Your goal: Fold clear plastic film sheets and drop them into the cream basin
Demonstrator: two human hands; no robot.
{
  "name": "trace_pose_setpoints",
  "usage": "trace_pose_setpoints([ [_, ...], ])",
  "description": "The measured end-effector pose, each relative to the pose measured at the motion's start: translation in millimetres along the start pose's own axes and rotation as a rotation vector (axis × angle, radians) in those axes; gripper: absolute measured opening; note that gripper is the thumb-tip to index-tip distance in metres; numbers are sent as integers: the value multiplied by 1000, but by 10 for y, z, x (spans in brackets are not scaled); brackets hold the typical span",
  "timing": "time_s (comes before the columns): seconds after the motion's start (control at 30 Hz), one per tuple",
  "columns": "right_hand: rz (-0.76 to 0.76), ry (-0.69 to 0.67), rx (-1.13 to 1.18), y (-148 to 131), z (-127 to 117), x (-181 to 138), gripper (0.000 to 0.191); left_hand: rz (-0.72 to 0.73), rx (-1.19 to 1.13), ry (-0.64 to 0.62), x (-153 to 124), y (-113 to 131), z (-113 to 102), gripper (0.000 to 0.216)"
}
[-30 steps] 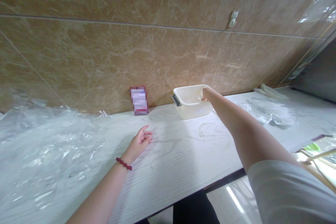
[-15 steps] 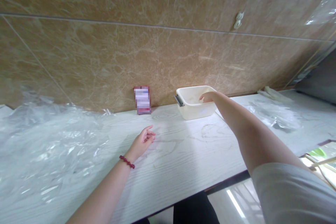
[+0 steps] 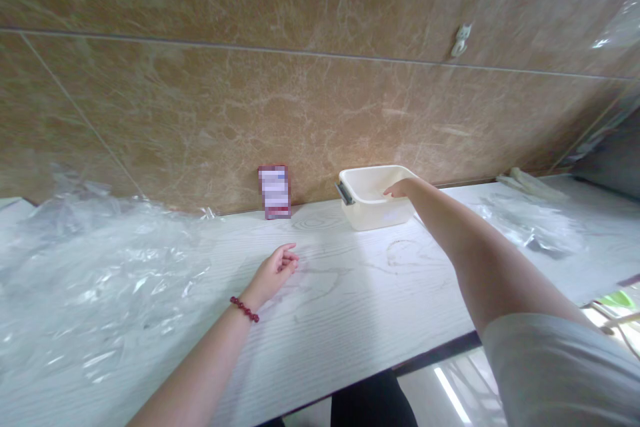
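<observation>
My right hand (image 3: 400,188) reaches far out to a cream plastic tub (image 3: 373,212) with a grey handle that stands against the wall. The hand lies over the tub's right rim with its fingers dipping inside, so most of them are hidden. My left hand (image 3: 274,271), with a red bead bracelet on the wrist, rests on the white wood-grain table (image 3: 350,293) with its fingers loosely curled and nothing in it.
A small blurred card (image 3: 275,191) leans on the brown marble wall left of the tub. Crumpled clear plastic sheet (image 3: 95,280) covers the table's left part, and more plastic (image 3: 525,223) lies at the right. A small white hook (image 3: 461,41) sticks to the wall.
My right hand has slid from the tub's right rim to over its inside. The view has shifted a little; the left hand has stayed in place.
</observation>
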State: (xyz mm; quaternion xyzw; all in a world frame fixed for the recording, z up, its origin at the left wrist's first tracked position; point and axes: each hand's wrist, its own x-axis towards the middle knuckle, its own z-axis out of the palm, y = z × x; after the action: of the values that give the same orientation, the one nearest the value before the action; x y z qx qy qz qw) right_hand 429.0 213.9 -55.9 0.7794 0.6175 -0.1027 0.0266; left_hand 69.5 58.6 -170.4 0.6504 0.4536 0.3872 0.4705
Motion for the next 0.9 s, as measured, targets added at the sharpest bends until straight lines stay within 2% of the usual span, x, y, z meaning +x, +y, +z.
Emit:
trace_pose_setpoints([
  [0.07, -33, -107, -69, 20, -42, -20, 37, 2, 22, -13, 5, -11, 1, 40],
  [0.13, -64, -157, -121, 45, -100, -52, 45, 7, 41, -20, 10, -23, 0, 40],
  [0.27, -136, -160, -210, 110, -241, -179, 42, 12, 46, -19, 14, -34, -4, 38],
  [0.43, -216, 43, -326, 174, -389, -429, 29, 19, 38, -31, 10, -33, -7, 36],
  [0.57, -222, 378, -227, 74, -379, -708, 25, 59, 49, -9, 1, -22, 17, 35],
  [0.67, -310, 615, -3, -123, -214, -1040, 24, 114, 121, 5, -37, 35, 11, 27],
  [0.73, -383, 690, 149, -283, -6, -1301, 22, 169, 225, -5, -95, 126, -27, 23],
  [0.8, -450, 684, 287, -443, 273, -1549, 21, 226, 343, -43, -192, 285, -90, 24],
  [0.9, -579, 557, 417, -669, 751, -1835, 22, 299, 485, -181, -444, 669, -191, 25],
])
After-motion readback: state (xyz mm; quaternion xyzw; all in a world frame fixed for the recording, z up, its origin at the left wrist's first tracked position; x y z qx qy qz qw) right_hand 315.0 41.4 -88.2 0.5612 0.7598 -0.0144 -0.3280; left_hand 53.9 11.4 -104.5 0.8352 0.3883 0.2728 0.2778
